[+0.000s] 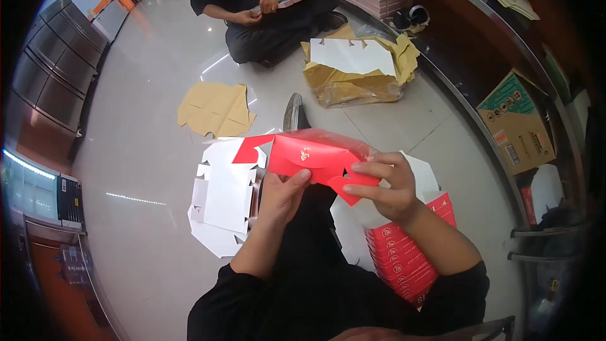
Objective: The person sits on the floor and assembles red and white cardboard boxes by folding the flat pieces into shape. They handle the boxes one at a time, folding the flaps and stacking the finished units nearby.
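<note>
Between both hands I hold a red carton point(312, 159), partly folded, with a small light emblem on its face. My left hand point(284, 197) grips its lower left part, thumb pressed on the red face. At the right end, my right hand point(389, 186) has its fingers bent around a loose red flap. Left of the carton lie flat white carton blanks point(228, 192) with cut tabs and notches. Under my right forearm is a stack of red carton blanks point(401, 259) with white printing on their edges.
Ahead, a seated person point(262, 9) handles another carton piece. An opened brown paper bundle point(353, 85) holds white blanks. Brown paper point(216, 110) lies on the tiled floor. A cardboard box point(517, 123) stands by the right shelf; steel cabinets point(63, 57) line the left.
</note>
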`<state>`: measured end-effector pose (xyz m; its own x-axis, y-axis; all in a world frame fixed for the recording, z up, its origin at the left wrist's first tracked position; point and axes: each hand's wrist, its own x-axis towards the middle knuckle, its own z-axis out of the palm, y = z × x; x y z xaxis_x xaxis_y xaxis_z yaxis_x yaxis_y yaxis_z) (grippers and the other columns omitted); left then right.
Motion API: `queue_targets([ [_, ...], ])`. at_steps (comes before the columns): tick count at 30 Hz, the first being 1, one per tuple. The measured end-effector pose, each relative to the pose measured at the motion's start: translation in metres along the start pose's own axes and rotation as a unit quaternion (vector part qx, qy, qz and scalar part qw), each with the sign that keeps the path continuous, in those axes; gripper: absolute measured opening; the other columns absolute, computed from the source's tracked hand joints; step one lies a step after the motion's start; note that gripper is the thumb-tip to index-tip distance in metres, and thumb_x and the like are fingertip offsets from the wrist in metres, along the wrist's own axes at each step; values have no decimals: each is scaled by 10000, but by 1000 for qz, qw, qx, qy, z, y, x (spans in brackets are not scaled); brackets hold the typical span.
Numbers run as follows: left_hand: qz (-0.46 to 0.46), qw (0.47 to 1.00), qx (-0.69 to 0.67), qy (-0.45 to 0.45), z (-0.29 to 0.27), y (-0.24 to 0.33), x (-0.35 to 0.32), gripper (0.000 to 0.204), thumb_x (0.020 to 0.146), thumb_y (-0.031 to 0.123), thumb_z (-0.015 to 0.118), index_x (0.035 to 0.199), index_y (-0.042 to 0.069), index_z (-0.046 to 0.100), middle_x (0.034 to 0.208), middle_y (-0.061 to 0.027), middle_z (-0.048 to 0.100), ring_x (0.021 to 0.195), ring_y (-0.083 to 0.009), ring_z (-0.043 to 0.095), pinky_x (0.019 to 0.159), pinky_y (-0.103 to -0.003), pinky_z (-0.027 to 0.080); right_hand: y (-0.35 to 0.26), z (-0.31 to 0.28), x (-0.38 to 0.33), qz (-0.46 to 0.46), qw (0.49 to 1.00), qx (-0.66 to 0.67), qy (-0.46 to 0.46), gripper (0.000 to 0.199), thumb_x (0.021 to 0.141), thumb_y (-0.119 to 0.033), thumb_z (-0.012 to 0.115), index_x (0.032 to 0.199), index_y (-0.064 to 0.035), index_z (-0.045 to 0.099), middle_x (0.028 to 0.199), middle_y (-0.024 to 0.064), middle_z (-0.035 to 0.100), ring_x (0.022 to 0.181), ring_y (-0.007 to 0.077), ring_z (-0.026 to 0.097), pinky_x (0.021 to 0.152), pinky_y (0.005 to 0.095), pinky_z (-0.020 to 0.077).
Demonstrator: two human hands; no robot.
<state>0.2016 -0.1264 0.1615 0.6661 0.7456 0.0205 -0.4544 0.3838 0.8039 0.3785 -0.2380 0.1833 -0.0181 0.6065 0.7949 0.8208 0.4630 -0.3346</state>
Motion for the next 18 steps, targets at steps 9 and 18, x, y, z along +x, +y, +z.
queue_targets([
  [9,59,993,-63,-78,4,17,-5,408,830,44,525,1207,-7,378,1139,-120,507,1057,-224,513,886,-368,435,-9,-1,3,-45,995,-44,-76,341,662,-108,671,987,-198,626,1142,18,498,1006,223,487,830,343,431],
  [18,15,995,97,-17,22,7,-9,361,858,83,495,1175,-50,384,1103,-180,514,981,-266,562,772,-349,528,-10,4,5,43,998,39,-26,369,636,-18,670,983,-133,621,1162,94,483,1074,329,477,874,405,443],
])
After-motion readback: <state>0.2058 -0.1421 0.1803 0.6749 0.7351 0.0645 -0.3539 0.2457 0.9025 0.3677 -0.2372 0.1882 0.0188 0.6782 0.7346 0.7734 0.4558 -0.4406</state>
